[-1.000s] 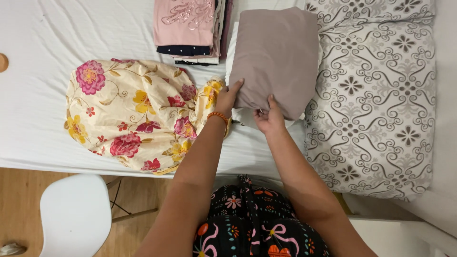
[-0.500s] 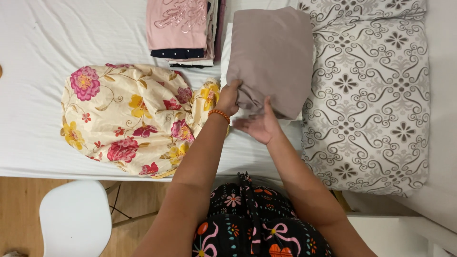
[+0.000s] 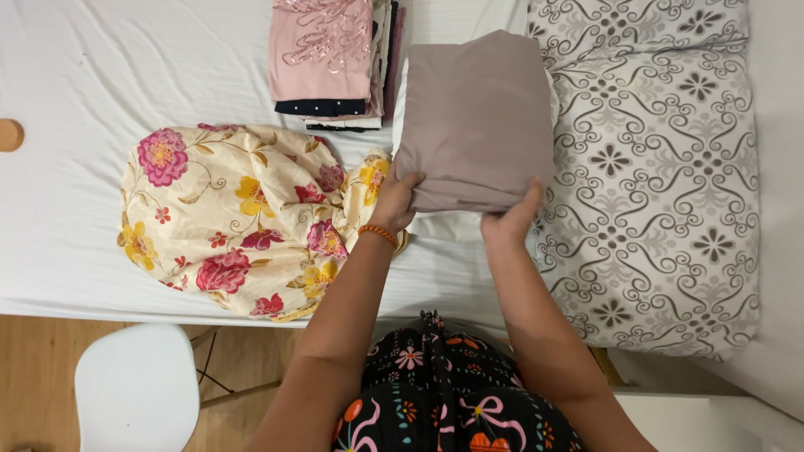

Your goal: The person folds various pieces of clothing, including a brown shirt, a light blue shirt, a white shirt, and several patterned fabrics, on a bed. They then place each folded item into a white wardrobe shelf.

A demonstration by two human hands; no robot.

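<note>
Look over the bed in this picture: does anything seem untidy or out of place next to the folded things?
Yes: the floral cloth lies bunched and rumpled on the white sheet, unfolded. By contrast, the folded taupe cloth that both hands hold at its near edge and the pink-topped stack are neat.

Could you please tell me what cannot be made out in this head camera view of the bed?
- Fingertips of the left hand and right hand: tucked under the folded mauve cloth.
- White item beneath that cloth: mostly covered.
- Clothes stack: cut off by the top edge; lower layers hidden.
- Round wooden thing: cut by the left edge.
</note>
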